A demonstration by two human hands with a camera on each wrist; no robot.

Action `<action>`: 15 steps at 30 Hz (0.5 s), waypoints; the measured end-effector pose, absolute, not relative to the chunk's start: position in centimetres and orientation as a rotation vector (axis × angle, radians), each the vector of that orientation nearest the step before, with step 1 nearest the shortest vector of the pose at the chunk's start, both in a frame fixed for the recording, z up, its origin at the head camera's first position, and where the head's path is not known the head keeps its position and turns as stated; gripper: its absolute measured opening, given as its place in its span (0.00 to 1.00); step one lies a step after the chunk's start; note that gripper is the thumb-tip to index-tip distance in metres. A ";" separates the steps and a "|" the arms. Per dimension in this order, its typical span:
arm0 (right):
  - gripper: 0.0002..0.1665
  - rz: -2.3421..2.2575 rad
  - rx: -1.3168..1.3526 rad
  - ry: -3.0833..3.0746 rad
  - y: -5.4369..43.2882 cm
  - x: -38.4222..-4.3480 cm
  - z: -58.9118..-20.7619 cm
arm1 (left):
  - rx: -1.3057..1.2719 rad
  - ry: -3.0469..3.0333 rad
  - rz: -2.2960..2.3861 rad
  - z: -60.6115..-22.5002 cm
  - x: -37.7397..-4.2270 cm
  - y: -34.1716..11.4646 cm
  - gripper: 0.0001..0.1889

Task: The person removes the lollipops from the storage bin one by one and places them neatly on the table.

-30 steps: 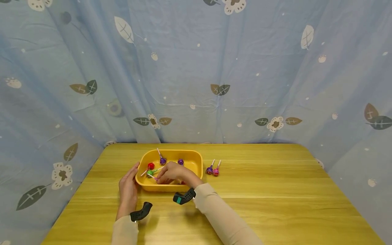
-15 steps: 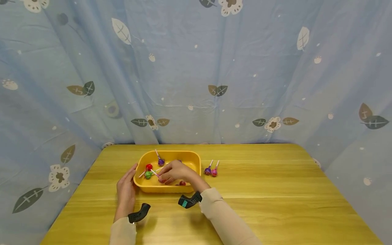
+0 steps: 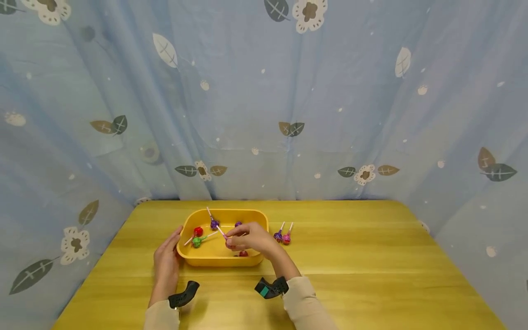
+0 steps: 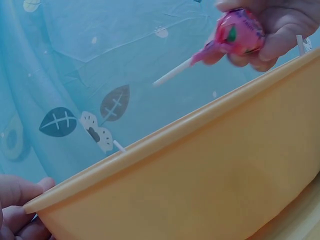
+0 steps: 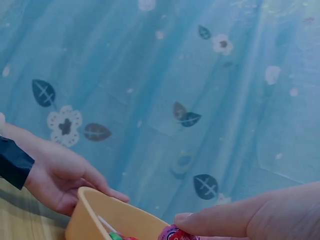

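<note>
My right hand [image 3: 251, 239] pinches a pink-wrapped lollipop [image 4: 240, 32] by its candy head, just above the yellow plastic bin [image 3: 214, 261]. Its white stick points up and to the left in the head view. My left hand [image 3: 166, 256] rests along the outside of the bin's left end, fingers fairly straight against the wall. Inside the bin lie a red lollipop [image 3: 198, 231], a green lollipop [image 3: 197, 241] and a purple lollipop [image 3: 214, 224]. Another purple candy head [image 3: 238, 224] lies near the back wall, and a dark red one [image 3: 243, 253] is partly hidden by the front rim.
Right of the bin, a purple lollipop [image 3: 278, 236] and a pink lollipop [image 3: 286, 238] lie side by side on the wooden table [image 3: 371, 266]. A blue patterned curtain [image 3: 247, 105] hangs behind the table's back edge.
My right hand has lifted the pink lollipop from the bin's floor and moved it to the right. The left hand stays at the bin's left end. The head view has tilted slightly.
</note>
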State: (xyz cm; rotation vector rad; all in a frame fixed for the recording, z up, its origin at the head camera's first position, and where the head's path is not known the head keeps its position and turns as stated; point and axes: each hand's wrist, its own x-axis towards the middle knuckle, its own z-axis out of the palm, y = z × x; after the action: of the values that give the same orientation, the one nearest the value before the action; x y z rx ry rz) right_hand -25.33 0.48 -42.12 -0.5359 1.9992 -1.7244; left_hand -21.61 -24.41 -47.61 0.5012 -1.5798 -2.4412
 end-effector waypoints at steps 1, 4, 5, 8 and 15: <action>0.14 -1.737 -0.528 2.000 0.8 -25.2 -42.1 | 0.504 -1.579 -2.439 -47.7 -21.6 -24.4 0.24; 0.14 -1.759 -0.508 2.028 1.5 -25.0 -42.2 | 0.506 -1.588 -2.422 -47.8 -21.5 -24.5 0.24; 0.15 -1.768 -0.499 2.033 1.7 -24.9 -42.2 | 0.512 -1.586 -2.421 -47.8 -21.5 -24.5 0.24; 0.15 -1.799 -0.477 2.050 2.3 -24.9 -42.4 | 0.515 -1.585 -2.421 -47.8 -21.6 -24.5 0.25; 0.15 -1.823 -0.424 2.113 3.4 -25.1 -43.2 | 0.532 -1.598 -2.414 -47.9 -21.6 -24.5 0.25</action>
State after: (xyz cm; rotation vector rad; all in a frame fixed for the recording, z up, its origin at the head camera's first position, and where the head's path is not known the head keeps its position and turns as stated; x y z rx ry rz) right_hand -25.11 3.39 -43.20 -0.4237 2.1132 -1.8227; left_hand -21.61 -24.49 -47.85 0.5323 -1.5981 -2.4137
